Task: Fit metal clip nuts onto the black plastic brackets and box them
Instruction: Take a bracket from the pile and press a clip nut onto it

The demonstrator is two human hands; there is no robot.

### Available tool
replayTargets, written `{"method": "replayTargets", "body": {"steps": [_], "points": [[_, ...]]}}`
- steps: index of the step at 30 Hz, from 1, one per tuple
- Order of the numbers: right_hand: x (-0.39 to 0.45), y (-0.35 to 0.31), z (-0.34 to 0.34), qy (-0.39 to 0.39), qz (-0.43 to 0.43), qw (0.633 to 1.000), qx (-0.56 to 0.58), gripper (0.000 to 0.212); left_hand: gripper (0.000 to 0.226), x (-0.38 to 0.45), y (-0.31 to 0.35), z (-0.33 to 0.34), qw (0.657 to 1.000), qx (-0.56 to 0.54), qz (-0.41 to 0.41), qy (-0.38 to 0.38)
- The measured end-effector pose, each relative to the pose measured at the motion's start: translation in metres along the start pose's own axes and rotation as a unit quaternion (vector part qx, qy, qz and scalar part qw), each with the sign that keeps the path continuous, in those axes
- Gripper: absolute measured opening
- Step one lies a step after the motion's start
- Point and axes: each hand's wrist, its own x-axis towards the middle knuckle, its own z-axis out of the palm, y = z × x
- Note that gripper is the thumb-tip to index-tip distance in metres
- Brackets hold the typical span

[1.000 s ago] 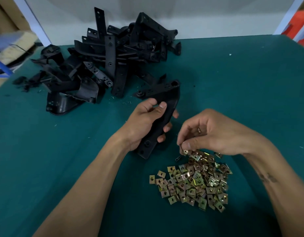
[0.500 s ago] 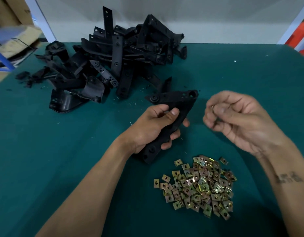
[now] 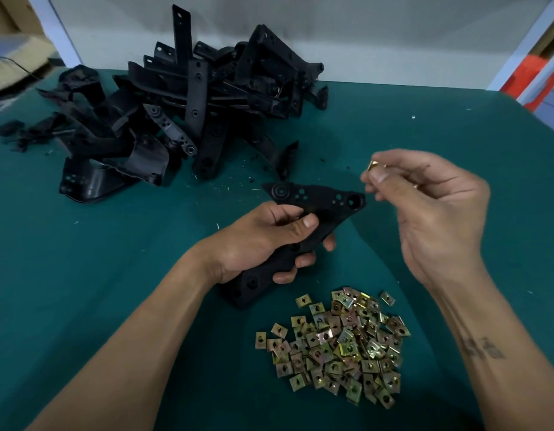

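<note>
Black bracket [image 3: 313, 213] gripped by left hand [image 3: 263, 244]; right hand [image 3: 425, 206] pinches clip nut [image 3: 372, 165].

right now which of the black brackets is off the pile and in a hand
The bracket gripped in the left hand, near the clip nuts; the others lie heaped in the pile behind.

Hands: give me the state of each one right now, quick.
Left hand: gripping a black bracket.
Right hand: pinching a clip nut at its fingertips.
</note>
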Motion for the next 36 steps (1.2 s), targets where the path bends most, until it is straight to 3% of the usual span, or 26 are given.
{"method": "replayTargets", "body": {"steps": [7, 12, 14, 16, 20, 21, 24, 25, 29, 31, 34, 36], "points": [[-0.004, 0.003, 0.004, -0.055, 0.03, 0.998, -0.007, 0.021, 0.041, 0.005, -0.005, 0.002, 0.998, 0.064, 0.02, 0.014], [-0.003, 0.007, 0.004, -0.04, 0.048, 0.998, -0.013, 0.023, 0.039, 0.007, -0.007, 0.011, 0.969, 0.214, 0.016, 0.119], [-0.003, 0.009, 0.004, -0.029, 0.054, 0.998, -0.019, 0.025, 0.048, 0.009, -0.006, 0.011, 0.918, 0.35, 0.028, 0.184], [-0.004, 0.011, 0.006, -0.018, 0.066, 0.997, -0.029, 0.026, 0.066, 0.01, -0.005, 0.01, 0.843, 0.496, 0.037, 0.205], [-0.008, 0.01, 0.008, -0.006, 0.063, 0.997, -0.044, 0.031, 0.087, 0.012, 0.006, 0.013, 0.786, 0.59, -0.004, 0.183], [-0.008, 0.009, 0.008, -0.009, 0.059, 0.997, -0.042, 0.031, 0.084, 0.012, 0.008, 0.014, 0.76, 0.626, -0.017, 0.175], [-0.009, 0.01, 0.01, -0.018, 0.062, 0.997, -0.044, 0.029, 0.063, 0.01, 0.013, 0.017, 0.632, 0.753, -0.027, 0.181], [-0.01, 0.011, 0.012, -0.02, 0.069, 0.996, -0.05, 0.027, 0.057, 0.007, 0.014, 0.017, 0.609, 0.77, -0.007, 0.193], [-0.014, 0.016, 0.021, -0.03, 0.106, 0.992, -0.054, 0.024, 0.018, 0.001, 0.016, 0.02, 0.596, 0.764, 0.079, 0.234], [-0.016, 0.018, 0.023, -0.015, 0.113, 0.993, -0.037, 0.025, 0.019, 0.002, 0.014, 0.02, 0.586, 0.769, 0.077, 0.243], [-0.018, 0.02, 0.024, 0.019, 0.122, 0.992, -0.013, 0.026, 0.019, -0.001, 0.01, 0.017, 0.639, 0.703, 0.095, 0.298], [-0.019, 0.021, 0.027, 0.022, 0.13, 0.991, -0.017, 0.026, 0.004, -0.004, 0.006, 0.016, 0.647, 0.667, 0.127, 0.346]]}}
